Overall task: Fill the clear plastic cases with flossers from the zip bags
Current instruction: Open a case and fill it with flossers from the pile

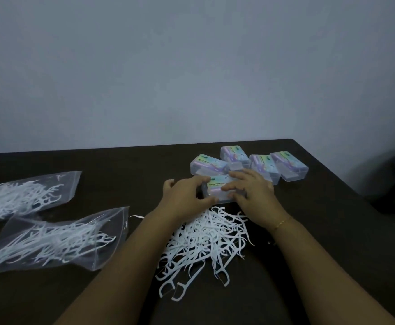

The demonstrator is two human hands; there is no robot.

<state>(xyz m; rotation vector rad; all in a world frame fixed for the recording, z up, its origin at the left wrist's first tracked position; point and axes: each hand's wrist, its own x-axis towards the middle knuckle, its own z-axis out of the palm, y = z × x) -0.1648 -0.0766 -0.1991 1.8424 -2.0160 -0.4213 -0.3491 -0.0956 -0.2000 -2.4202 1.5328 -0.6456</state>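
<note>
Five cases: I see five clear plastic cases on the dark surface, each with a bright label on top.
Case in my hands: one clear case sits between my two hands, just past the loose pile.
Left hand: my left hand holds the left end of that case, and its fingers curl round the end.
Right hand: my right hand lies over the right end of the case, and its fingers bend down onto the lid and hold it.
Other cases: four more cases lie shut in a bunch just behind my hands, near the far edge, and some touch each other.
Loose pile: a heap of white flossers lies on the surface between my arms, close to me, just beside the case I hold.
Near bag: one zip bag lies flat to my left with flossers inside.
Far bag: a second zip bag lies behind the first one, also with flossers inside, and the two bags touch.
Wrist: a thin gold bracelet is on my right wrist.
Wall: a plain grey wall stands behind the surface.
</note>
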